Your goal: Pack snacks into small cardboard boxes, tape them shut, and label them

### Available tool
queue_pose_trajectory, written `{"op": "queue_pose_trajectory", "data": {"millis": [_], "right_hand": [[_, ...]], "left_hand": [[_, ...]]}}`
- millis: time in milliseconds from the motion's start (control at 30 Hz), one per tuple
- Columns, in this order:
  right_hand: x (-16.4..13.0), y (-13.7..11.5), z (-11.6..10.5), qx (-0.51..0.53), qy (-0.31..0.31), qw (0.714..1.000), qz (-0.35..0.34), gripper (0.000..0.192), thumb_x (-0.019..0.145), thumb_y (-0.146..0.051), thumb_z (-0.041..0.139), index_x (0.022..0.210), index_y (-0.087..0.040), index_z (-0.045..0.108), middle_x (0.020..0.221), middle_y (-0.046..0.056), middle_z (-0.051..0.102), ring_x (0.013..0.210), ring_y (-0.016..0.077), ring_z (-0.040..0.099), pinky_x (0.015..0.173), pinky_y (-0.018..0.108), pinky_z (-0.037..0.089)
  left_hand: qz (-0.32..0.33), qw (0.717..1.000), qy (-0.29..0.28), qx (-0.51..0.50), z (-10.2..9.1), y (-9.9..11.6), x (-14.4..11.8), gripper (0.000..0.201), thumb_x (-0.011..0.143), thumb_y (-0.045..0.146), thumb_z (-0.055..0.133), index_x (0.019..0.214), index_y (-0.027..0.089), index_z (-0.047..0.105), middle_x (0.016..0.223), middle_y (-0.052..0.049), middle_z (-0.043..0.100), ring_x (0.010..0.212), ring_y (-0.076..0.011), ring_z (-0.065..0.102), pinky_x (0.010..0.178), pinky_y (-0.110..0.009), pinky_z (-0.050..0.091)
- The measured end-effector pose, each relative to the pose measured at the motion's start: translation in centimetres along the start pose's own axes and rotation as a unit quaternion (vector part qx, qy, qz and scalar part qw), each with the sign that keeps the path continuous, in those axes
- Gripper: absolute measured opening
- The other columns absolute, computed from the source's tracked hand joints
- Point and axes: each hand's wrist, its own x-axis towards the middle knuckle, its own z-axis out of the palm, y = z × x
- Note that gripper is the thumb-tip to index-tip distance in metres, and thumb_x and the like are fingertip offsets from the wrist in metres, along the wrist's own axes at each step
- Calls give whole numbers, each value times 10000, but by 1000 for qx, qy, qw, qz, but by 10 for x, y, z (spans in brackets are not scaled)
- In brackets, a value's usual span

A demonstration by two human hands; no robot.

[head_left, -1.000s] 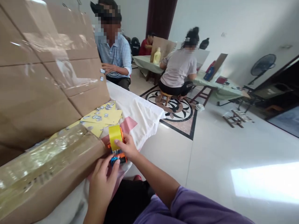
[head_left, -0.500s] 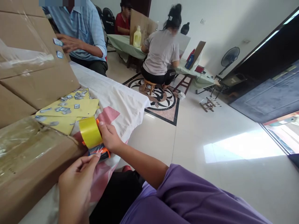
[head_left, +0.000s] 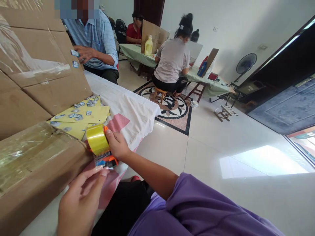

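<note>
Low in the left of the frame, the right hand (head_left: pixel 117 144) is gripping an orange tape dispenser (head_left: pixel 104 154) with its yellow tape roll (head_left: pixel 97 139), beside a taped cardboard box (head_left: pixel 36 167). Below it, the left hand (head_left: pixel 80 200) is pinching the clear tape end (head_left: pixel 99 164) with narrow fingers (head_left: pixel 102 171).

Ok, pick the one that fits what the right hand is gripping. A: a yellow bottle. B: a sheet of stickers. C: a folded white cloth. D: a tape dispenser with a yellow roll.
D: the right hand wraps the orange tape dispenser carrying a yellow roll, beside the cardboard box, while the left hand pinches at its lower end.
</note>
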Motion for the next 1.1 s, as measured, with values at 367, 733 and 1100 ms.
{"op": "queue_pose_trajectory", "data": {"millis": [367, 733, 1100], "right_hand": [[-4, -2, 1, 13, -2, 999, -45, 668, 862, -848, 442, 695, -208, 538, 637, -12, 529, 604, 129, 493, 529, 241, 397], [-3, 2, 2, 55, 4, 998, -42, 628, 884, -792, 484, 698, -198, 570, 625, -15, 551, 570, 118, 489, 513, 237, 383], [-4, -13, -2, 102, -75, 992, -16, 518, 734, -687, 768, 864, -195, 672, 724, 4, 660, 603, 147, 597, 605, 281, 507]], "left_hand": [[-108, 975, 46, -186, 21, -4, -27, 568, 573, 379, 892, 1049, 142, 692, 884, -39, 746, 388, -12, 429, 368, -170, 337], [-92, 987, 57, -118, 29, -13, -44, 565, 680, 477, 831, 1102, 135, 676, 921, -58, 721, 405, -23, 427, 324, -172, 308], [-114, 986, 32, -120, 35, -7, -29, 506, 690, 477, 818, 1034, 128, 691, 839, -52, 733, 385, -13, 402, 335, -143, 288]]}}
